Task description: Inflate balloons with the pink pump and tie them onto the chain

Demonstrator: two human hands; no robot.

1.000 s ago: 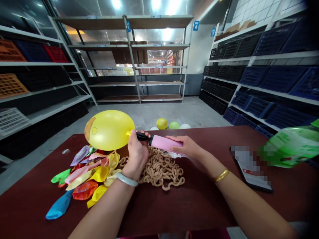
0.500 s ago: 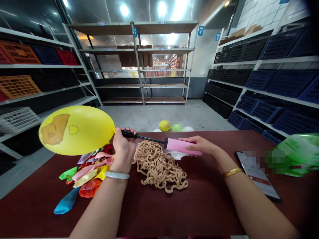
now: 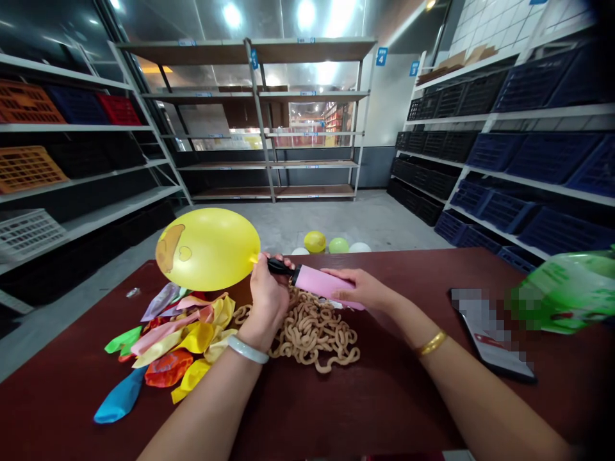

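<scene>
My left hand (image 3: 267, 296) is closed round the neck of a yellow balloon (image 3: 207, 248) and the black nozzle of a hand pump. The balloon is inflated and sticks out to the left above the table, with a brown print on its far side. My right hand (image 3: 356, 289) grips the pink pump barrel (image 3: 317, 282), pushed in close to the nozzle. Both hands hover over a tangled heap of tan cord (image 3: 312, 331) on the dark red table (image 3: 365, 397).
Several flat balloons (image 3: 168, 342) of mixed colours lie left of my left arm. A phone (image 3: 490, 336) and a green plastic bag (image 3: 567, 291) sit at the right. Three inflated balloons (image 3: 331, 243) rest on the floor behind the table. Shelving racks with crates line both sides.
The pump barrel has been pushed in toward the nozzle from its extended position. My left hand and the balloon have moved right, back toward the middle.
</scene>
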